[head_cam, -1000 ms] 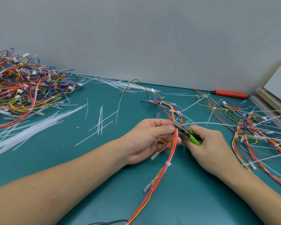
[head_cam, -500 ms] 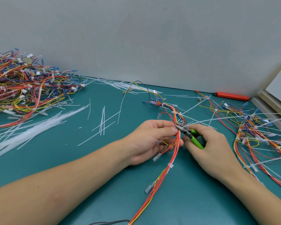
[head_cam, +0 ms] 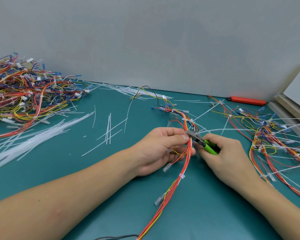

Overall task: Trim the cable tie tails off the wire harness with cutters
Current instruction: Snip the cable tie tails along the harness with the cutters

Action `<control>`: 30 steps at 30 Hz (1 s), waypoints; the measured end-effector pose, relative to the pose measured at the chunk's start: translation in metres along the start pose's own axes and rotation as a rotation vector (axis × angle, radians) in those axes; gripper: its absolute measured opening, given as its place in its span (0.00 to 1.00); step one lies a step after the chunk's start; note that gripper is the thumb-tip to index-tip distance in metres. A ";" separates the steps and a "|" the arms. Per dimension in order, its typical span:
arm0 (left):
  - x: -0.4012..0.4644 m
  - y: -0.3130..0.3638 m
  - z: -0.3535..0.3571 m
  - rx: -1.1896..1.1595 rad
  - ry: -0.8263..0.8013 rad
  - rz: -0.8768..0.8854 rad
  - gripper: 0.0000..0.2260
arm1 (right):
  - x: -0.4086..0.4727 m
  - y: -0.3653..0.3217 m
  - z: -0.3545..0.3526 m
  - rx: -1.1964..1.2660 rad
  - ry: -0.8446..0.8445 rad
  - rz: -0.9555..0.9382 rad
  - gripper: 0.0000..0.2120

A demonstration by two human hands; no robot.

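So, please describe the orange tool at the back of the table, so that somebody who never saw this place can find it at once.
Follow the grey wall down to where it meets the teal table, then go along that back edge toward the right corner. There, just before the pale boards, lies the orange tool, flat and parallel to the wall. Unlike the thin wires around it, it is a solid, straight orange bar with a dark tip.

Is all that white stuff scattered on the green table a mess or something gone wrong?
Nothing looks wrong. The white strips strewn over the table look like plastic tie strips or trimmings. The right hand holds green-handled cutters at the harness.
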State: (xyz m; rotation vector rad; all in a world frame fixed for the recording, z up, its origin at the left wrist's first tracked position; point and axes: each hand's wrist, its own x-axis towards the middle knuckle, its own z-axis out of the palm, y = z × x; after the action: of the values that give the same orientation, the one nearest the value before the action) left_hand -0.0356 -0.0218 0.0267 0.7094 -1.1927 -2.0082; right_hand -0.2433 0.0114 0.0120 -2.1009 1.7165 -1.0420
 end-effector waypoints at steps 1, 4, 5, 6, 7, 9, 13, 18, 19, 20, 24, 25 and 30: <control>0.000 0.000 0.000 -0.002 0.000 -0.001 0.05 | 0.000 0.001 0.000 -0.014 -0.005 0.002 0.12; 0.000 0.000 0.001 -0.003 -0.002 -0.001 0.05 | -0.002 0.001 0.000 -0.021 -0.017 0.002 0.12; 0.000 0.000 0.001 0.000 -0.002 -0.002 0.06 | -0.003 0.000 0.000 -0.018 -0.021 0.003 0.11; -0.001 0.000 0.001 0.002 -0.002 -0.003 0.06 | -0.004 -0.001 -0.001 -0.018 -0.023 0.005 0.11; -0.001 0.000 0.001 0.004 -0.003 -0.004 0.06 | -0.004 -0.002 -0.001 -0.022 -0.021 0.006 0.10; -0.001 0.001 0.001 0.001 -0.001 -0.005 0.06 | -0.004 -0.006 -0.002 -0.032 -0.006 0.002 0.08; -0.001 0.000 0.001 -0.005 0.005 -0.003 0.10 | -0.004 -0.014 -0.004 -0.045 0.003 -0.018 0.14; 0.000 0.000 0.000 0.001 0.008 -0.001 0.07 | -0.003 -0.013 -0.004 -0.060 -0.019 -0.034 0.19; 0.000 0.000 0.000 0.001 0.007 0.000 0.07 | -0.003 -0.012 -0.004 -0.063 -0.015 -0.035 0.19; 0.000 0.000 0.000 0.000 0.008 0.001 0.07 | -0.002 -0.011 -0.004 -0.063 -0.013 -0.031 0.18; 0.000 0.000 0.000 0.001 0.012 0.001 0.08 | -0.003 -0.006 -0.004 -0.066 -0.014 -0.019 0.14; 0.001 -0.001 -0.001 0.001 0.011 0.000 0.08 | -0.002 -0.006 -0.003 -0.057 -0.010 -0.019 0.14; 0.001 -0.001 0.000 0.000 0.001 0.004 0.07 | -0.002 -0.003 -0.002 -0.013 0.001 -0.004 0.05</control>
State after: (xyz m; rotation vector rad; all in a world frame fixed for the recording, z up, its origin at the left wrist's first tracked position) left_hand -0.0360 -0.0223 0.0259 0.7076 -1.1927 -2.0038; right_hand -0.2422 0.0146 0.0145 -2.1127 1.7251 -1.0358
